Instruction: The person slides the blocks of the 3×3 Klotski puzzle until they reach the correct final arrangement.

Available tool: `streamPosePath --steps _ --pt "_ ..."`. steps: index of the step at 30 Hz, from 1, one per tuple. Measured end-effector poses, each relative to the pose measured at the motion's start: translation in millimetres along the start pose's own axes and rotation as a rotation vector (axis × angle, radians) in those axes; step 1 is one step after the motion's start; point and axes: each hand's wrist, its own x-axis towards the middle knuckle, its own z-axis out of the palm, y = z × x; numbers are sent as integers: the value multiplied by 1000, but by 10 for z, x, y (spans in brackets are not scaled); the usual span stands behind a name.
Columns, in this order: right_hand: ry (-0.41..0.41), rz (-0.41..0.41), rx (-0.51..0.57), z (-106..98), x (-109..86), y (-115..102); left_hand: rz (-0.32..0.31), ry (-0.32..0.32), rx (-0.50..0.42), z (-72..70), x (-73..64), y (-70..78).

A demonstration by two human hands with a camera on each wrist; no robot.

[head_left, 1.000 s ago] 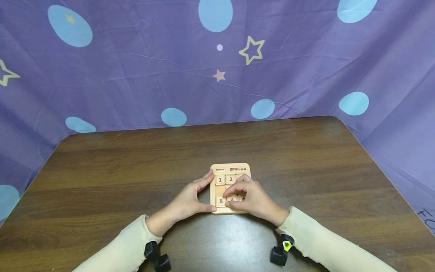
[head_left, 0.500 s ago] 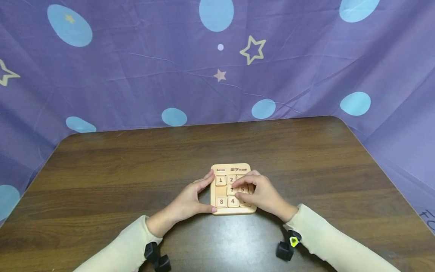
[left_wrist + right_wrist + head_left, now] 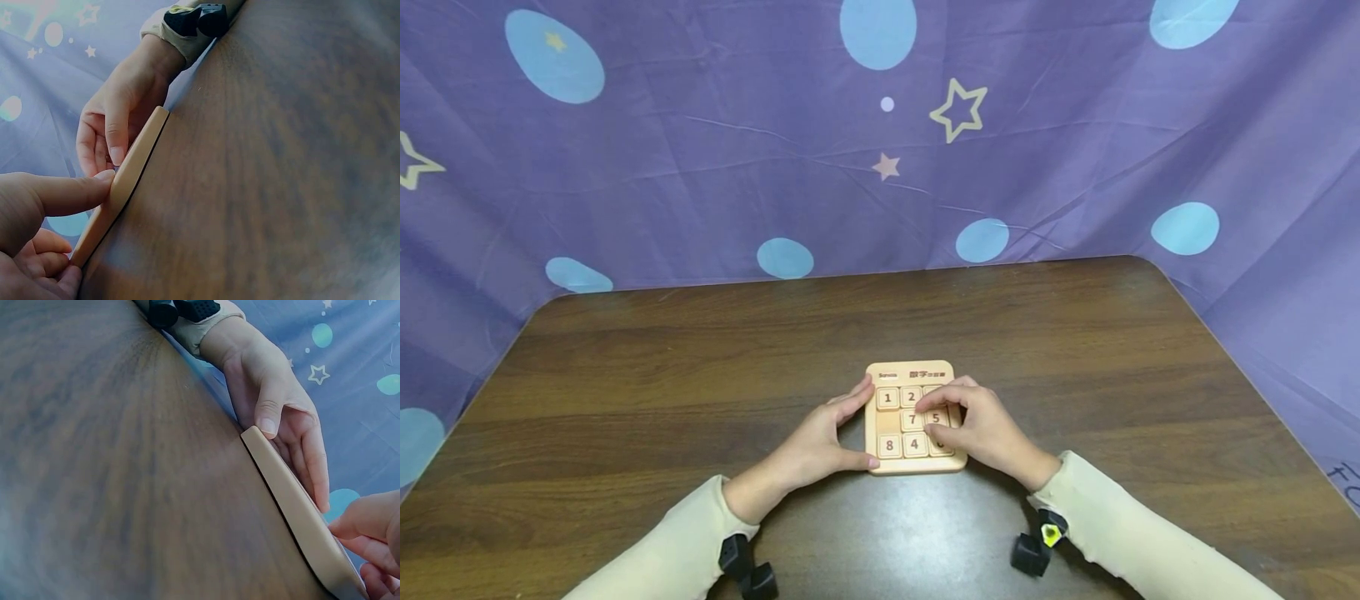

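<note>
A light wooden sliding number puzzle (image 3: 871, 433) lies flat on the table. Its 1 tile (image 3: 887, 398) and 2 tile (image 3: 911, 397) sit in the top row. An unfilled slot is at the left of the middle row, beside the 7 tile (image 3: 912, 419) and 5 tile (image 3: 936, 418). Below are the 8 tile (image 3: 889, 446) and 4 tile (image 3: 914, 444). My left hand (image 3: 816, 440) holds the board's left side, thumb at the near corner, fingers along the far part. My right hand (image 3: 985, 429) rests over the right-hand column with relaxed fingers, partly hiding its top and bottom tiles.
The brown wooden table (image 3: 700, 358) extends around the board. Behind it hangs a purple cloth (image 3: 700, 183) with blue spots and stars. Each wrist carries a black camera, the left camera (image 3: 747, 567) and the right camera (image 3: 1033, 546).
My right hand has moved right, off the 8 and 4 tiles, so the 7, 5 and 4 now show. My left hand stays at the board's left side.
</note>
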Motion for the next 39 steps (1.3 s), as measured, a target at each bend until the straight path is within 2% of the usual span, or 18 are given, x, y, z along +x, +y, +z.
streamPosePath --steps 17,33,39 --pt "60 0 -36 52 15 -26 34 10 21 -14 6 -16" --pt "92 25 -39 112 11 -47 24 8 16 -5 8 -24" --pt "122 1 -31 153 8 -41 26 8 16 -2 -3 -20"
